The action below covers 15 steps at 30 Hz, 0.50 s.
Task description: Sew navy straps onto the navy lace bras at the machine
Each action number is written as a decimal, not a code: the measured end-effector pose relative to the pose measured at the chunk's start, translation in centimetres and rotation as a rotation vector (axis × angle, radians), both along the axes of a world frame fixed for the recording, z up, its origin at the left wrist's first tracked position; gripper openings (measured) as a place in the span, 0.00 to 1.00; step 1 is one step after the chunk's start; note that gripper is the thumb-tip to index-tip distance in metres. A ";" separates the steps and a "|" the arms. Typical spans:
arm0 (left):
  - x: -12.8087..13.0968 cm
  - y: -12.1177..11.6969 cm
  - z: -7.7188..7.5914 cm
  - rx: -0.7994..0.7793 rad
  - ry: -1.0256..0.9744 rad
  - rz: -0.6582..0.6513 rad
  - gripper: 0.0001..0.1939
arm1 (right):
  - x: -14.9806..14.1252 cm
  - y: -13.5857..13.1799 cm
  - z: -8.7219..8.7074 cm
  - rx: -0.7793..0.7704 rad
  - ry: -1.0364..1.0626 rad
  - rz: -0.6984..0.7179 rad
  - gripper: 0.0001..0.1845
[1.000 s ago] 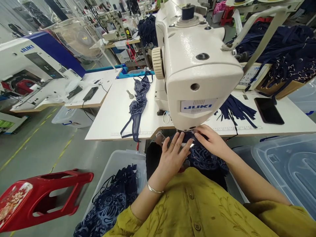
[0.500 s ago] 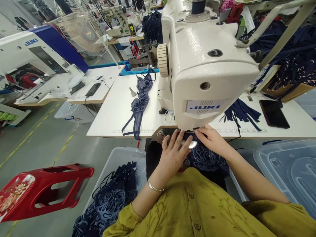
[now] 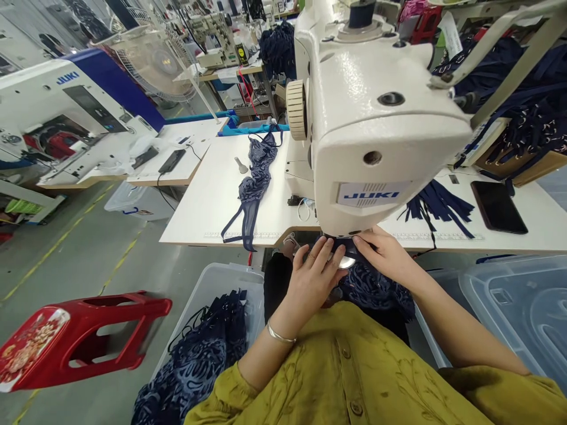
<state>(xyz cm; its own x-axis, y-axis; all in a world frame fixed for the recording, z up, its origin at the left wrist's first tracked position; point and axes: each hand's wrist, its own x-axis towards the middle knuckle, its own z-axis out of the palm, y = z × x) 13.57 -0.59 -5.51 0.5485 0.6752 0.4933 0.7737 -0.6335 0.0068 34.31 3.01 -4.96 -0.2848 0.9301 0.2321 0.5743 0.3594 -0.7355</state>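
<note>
Below the head of a white sewing machine (image 3: 381,136), both hands work at a navy bra (image 3: 372,295), whose patterned part hangs over the lap. My left hand (image 3: 312,277) has its fingertips on the fabric's near left side, with the thumb underneath. My right hand (image 3: 385,257) pinches the dark fabric from the right, close under the machine head. A shiny metal plate (image 3: 348,262) shows between the hands. The needle and presser foot are hidden by the machine head. Another navy bra (image 3: 257,183) lies on the table to the left.
Navy straps (image 3: 440,206) and a black phone (image 3: 498,206) lie right of the machine. A clear bin (image 3: 212,273) of navy bras stands at lower left, a lidded clear bin (image 3: 522,307) at right. A red stool (image 3: 101,336) is on the floor.
The view has shifted slightly, so the scene sits a little further right. My left fingers have drawn in a little on the fabric; my right hand keeps its pinch.
</note>
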 end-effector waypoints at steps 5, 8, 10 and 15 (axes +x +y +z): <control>-0.1 0.0 -0.2 0.009 -0.006 0.011 0.20 | -0.2 0.1 -0.2 0.013 0.012 -0.010 0.16; 0.0 -0.1 -0.2 0.007 0.007 0.027 0.21 | -0.3 0.3 -0.3 0.014 0.006 -0.017 0.16; 0.1 -0.2 -0.2 0.005 0.021 0.041 0.21 | -0.3 0.4 -0.4 0.016 -0.001 -0.016 0.16; 0.4 -0.4 -0.3 0.005 0.036 0.059 0.21 | -0.3 0.5 -0.3 0.030 -0.005 -0.021 0.16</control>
